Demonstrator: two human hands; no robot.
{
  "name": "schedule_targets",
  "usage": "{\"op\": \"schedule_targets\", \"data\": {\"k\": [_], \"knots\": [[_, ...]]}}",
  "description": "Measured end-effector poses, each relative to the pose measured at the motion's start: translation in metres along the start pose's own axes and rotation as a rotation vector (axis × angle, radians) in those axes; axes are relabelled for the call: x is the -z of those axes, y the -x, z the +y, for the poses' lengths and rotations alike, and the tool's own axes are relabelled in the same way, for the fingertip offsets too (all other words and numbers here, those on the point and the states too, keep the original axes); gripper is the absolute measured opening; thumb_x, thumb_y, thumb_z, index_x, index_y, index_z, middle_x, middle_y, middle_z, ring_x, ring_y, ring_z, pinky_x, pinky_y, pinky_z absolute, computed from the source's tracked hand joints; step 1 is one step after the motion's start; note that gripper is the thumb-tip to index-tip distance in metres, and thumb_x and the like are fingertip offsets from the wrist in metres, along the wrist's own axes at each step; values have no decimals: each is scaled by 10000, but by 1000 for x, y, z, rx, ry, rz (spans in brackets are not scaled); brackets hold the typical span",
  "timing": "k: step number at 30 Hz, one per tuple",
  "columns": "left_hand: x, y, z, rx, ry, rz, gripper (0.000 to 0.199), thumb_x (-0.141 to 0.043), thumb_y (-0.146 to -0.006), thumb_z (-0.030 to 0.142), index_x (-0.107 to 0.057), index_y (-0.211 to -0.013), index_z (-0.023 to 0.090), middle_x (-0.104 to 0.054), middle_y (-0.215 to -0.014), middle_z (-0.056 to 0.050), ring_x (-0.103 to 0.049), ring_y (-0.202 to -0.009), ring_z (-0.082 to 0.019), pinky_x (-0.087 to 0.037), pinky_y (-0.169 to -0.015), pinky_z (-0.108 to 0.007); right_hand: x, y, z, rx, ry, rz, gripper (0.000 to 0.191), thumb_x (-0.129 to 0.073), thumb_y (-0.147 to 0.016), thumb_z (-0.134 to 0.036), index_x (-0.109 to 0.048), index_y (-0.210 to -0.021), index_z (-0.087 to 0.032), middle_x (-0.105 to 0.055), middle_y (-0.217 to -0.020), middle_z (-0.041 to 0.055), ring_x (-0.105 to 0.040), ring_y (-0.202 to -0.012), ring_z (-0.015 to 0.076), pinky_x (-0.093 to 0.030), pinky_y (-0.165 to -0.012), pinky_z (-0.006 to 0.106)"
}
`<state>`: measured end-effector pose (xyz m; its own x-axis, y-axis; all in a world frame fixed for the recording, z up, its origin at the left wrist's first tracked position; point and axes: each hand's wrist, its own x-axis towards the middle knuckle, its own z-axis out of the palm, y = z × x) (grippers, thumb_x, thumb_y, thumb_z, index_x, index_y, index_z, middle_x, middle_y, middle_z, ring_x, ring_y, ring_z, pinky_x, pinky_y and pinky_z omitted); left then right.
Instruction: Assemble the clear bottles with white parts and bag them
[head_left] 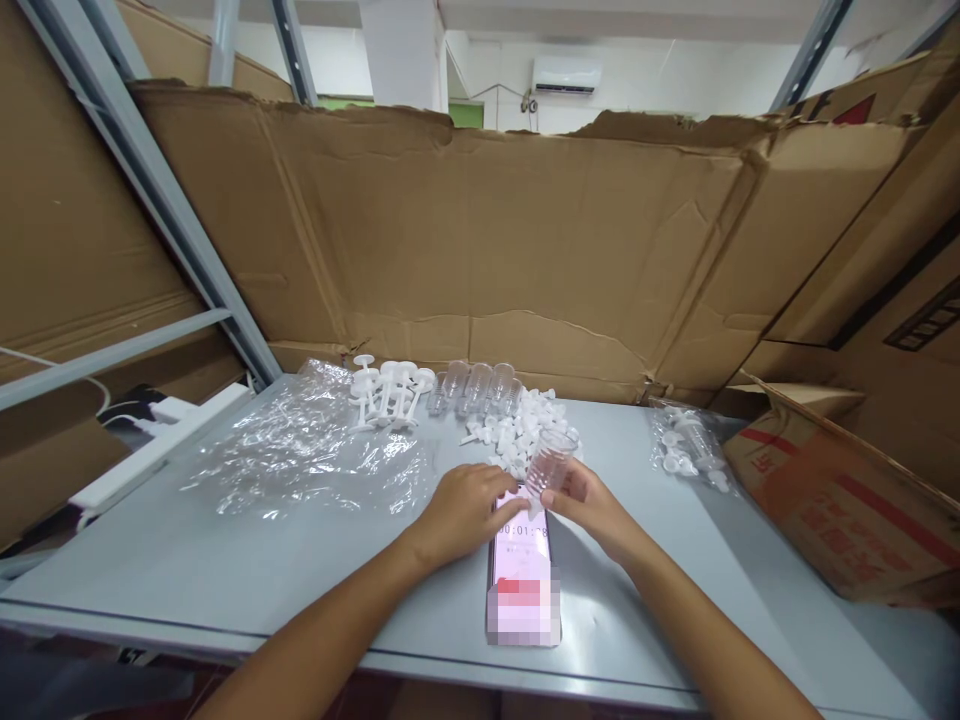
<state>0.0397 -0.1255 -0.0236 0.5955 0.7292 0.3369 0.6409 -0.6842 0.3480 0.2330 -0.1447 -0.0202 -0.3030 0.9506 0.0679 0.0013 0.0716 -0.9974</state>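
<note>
My right hand (589, 505) is closed around a clear ribbed plastic tube (552, 458), tilted with its wide end up. A small white piece (535, 505) shows at the tube's lower end. Beside it is my left hand (469, 510), thumb and forefinger apart, their tips close to the white piece; I cannot tell whether they touch it. Under the hands lies a phone (521, 560) with timer digits on its pink-white screen. Just beyond is a heap of small white plastic parts (517, 430). Several clear tubes (476, 385) lie behind that heap.
White plunger-like pieces (390, 390) stand in a cluster at the back, beside a crumpled clear plastic bag (315, 450). On the right are a bag of parts (690, 445) and a cardboard box (847, 500). Cardboard sheets (487, 230) wall the grey table (420, 620); a white power strip (165, 440) lies left.
</note>
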Motion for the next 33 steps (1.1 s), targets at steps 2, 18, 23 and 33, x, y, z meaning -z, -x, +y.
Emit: {"op": "schedule_targets", "data": {"k": [2,18,23,33], "knots": [[12,-2,-10,84,-25,82,305,-394,-865,429,-612,-829,218,-657,-806,-24,-576,-769,-179,-381,-697,-288,2,0,-2,0,-13,46,406,-659,-713,-429,-550,-1040,-215,-625,-1067,62,-577,-1000,237,-439,-878,393],[47,6,-126,816,-220,142,269,-485,-765,458,-526,-890,223,-632,-962,-50,-580,-783,-210,-336,-551,-257,4,-2,-5,15,6,200,449,-639,-723,-422,-518,-1118,-245,-618,-1098,62,-579,-986,234,-463,-821,370],[43,5,-127,782,-236,169,168,-471,-790,354,-519,-883,224,-651,-902,-44,-580,-768,-204,-316,-550,-246,7,-3,-5,9,4,192,430,-641,-730,-405,-514,-1100,-224,-623,-1079,69,-586,-970,231,-474,-751,331],[40,4,-129,701,-178,188,191,-499,-766,345,-575,-913,249,-659,-909,-31,-580,-743,-196,-317,-551,-239,8,-4,-3,18,4,178,423,-631,-748,-379,-502,-1121,-226,-612,-1106,68,-580,-979,220,-475,-752,318]]}}
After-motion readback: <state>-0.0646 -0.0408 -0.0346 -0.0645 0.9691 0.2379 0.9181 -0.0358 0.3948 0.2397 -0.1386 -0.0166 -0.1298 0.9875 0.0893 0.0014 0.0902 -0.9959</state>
